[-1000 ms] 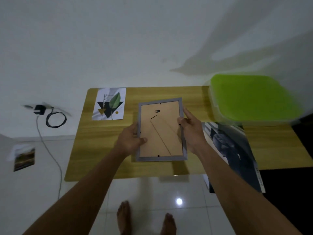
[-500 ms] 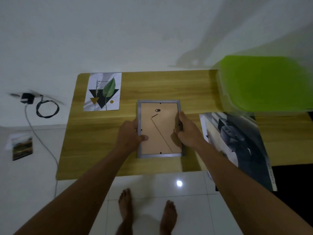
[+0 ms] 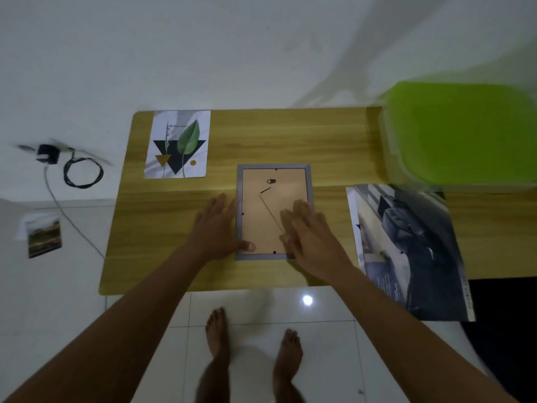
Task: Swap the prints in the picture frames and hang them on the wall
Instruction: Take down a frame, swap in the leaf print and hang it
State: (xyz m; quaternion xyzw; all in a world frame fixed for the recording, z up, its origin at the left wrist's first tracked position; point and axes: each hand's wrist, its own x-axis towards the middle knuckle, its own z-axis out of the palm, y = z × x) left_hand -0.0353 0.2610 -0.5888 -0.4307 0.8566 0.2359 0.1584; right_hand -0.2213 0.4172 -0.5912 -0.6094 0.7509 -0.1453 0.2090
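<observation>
Now that you have set the frame back-up on the counter, your left grip rests released beside it and your right grip lies flat on it; opening it seems next.

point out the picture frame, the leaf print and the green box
picture frame (image 3: 268, 212), head view, on its brown backing board
leaf print (image 3: 177, 144), head view, middle of the sheet
green box (image 3: 462, 132), head view, on its green top
</observation>
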